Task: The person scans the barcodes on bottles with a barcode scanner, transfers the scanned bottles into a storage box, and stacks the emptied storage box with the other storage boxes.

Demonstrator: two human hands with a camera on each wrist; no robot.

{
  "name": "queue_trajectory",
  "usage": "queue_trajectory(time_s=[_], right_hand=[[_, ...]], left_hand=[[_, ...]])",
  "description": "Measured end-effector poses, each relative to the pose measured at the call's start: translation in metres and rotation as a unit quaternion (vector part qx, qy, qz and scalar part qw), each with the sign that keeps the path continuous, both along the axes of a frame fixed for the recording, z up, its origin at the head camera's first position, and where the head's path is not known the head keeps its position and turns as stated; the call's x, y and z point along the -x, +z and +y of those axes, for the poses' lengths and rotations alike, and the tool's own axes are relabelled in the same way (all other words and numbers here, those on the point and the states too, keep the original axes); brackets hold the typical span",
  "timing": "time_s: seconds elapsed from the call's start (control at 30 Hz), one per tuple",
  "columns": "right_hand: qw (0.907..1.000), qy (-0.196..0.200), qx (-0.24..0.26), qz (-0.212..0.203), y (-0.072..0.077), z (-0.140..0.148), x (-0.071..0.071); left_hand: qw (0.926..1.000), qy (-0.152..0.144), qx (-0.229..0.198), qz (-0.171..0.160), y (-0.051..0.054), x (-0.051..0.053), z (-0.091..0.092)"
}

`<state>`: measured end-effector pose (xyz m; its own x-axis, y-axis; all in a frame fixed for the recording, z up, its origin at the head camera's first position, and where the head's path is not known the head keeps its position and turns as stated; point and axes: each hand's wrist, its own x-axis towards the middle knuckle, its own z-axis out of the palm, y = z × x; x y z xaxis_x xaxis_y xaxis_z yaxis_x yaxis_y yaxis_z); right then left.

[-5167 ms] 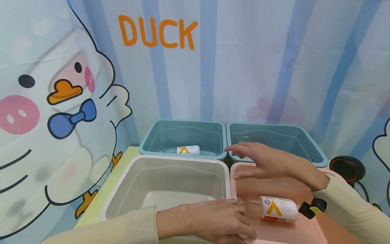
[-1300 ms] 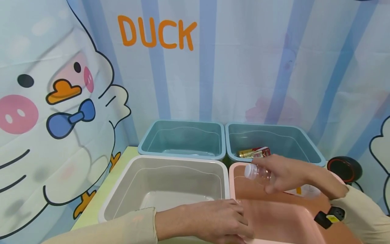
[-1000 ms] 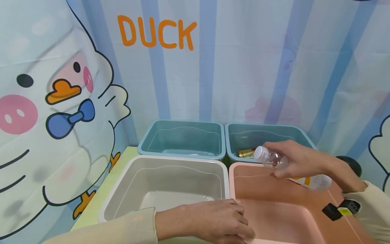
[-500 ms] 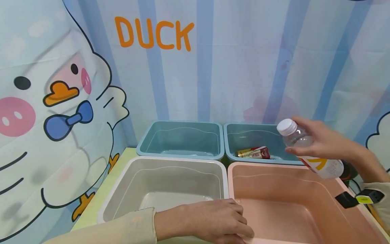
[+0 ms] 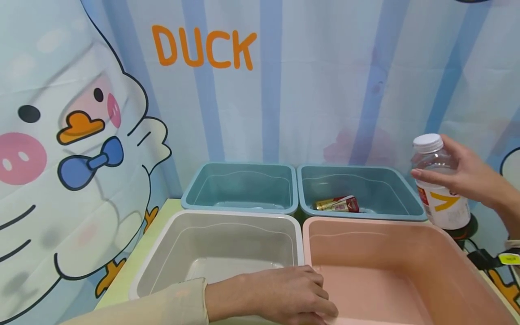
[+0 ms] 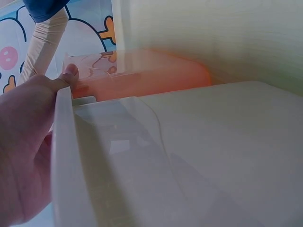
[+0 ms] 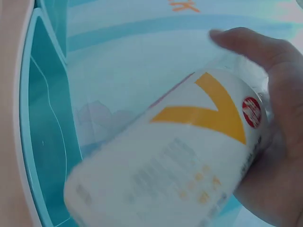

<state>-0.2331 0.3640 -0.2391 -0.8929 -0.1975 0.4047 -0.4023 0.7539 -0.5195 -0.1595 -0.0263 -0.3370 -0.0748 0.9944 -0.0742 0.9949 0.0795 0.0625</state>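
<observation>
My right hand [image 5: 473, 174] grips a clear plastic bottle [image 5: 447, 210] with a white screw cap and a white label bearing a yellow chevron. The bottle is tilted, cap up, above the right side of the pink bin and beyond its rim. In the right wrist view its label [image 7: 189, 137] fills the middle, with the fingers and thumb around the upper part. My left hand [image 5: 284, 293] rests at the front corner where the grey-white bin [image 5: 302, 239] meets the pink bin [image 5: 308, 243]. In the left wrist view the thumb [image 6: 70, 75] lies over the white rim.
Behind stand two teal bins. In the right teal bin [image 5: 406, 198] lies a gold and red can [image 5: 338, 204]; the left teal bin [image 5: 239, 165] stands beside it. A black round device [image 5: 467, 230] is partly hidden behind the bottle. A duck-print curtain hangs behind.
Bottles that lay in the left teal bin and the pink bin are gone from there. My right hand, holding a bottle, has moved right and up out of the pink bin. The left hand stays put.
</observation>
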Motion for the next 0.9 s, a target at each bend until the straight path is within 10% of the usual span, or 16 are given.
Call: queue_trajectory(time_s=[0.9], right_hand=[[0.9817,-0.115,0.151,0.009,-0.03,0.062,0.014]], left_hand=[[0.9999,0.007,-0.005,-0.007,0.0,0.0,-0.001]])
